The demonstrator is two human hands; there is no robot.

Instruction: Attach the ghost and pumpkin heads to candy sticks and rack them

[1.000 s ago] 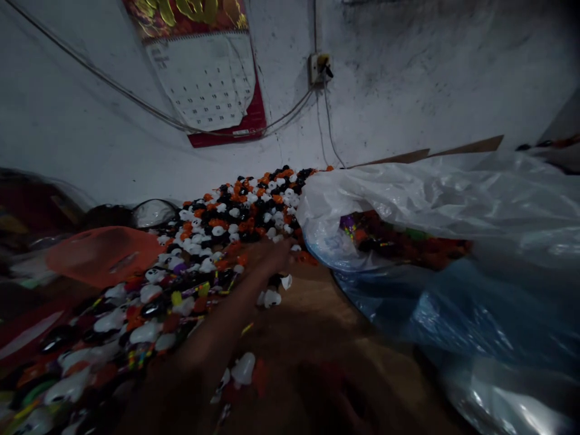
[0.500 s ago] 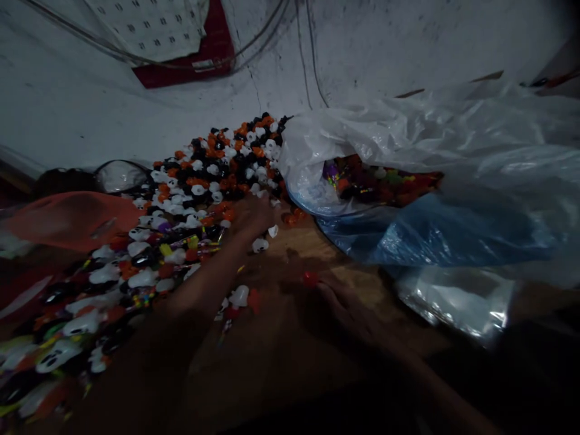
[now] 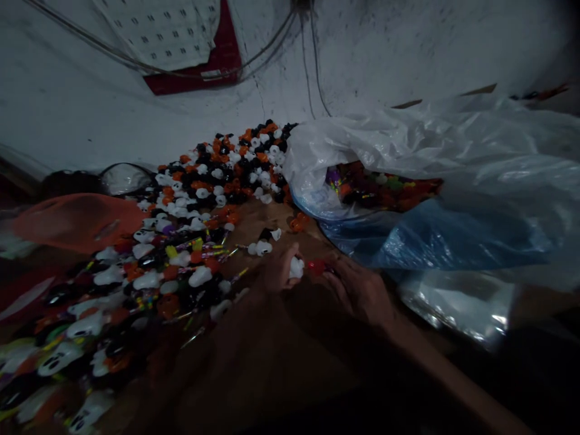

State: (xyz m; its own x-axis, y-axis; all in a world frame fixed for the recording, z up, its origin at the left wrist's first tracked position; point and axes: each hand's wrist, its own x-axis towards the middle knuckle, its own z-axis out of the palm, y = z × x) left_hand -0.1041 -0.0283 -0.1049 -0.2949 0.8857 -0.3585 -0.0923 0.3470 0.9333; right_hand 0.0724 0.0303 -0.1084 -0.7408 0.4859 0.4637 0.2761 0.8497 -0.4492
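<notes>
Head view shows the left hand [image 3: 277, 272] closed on a small white plastic piece [image 3: 296, 267] and the right hand [image 3: 363, 291] pinching a glossy red plastic piece [image 3: 316, 266] just beside it over the brown table [image 3: 252, 214], a likely pairing step whose next move calls for careful alignment.

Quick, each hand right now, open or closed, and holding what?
Left hand: closed, holding a small white piece.
Right hand: closed, fingertips holding a small red piece.

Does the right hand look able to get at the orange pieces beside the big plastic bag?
Likely yes: the orange pieces lie a little beyond the right hand, and nothing visibly covers them, though that hand seems to hold a red piece.
</notes>
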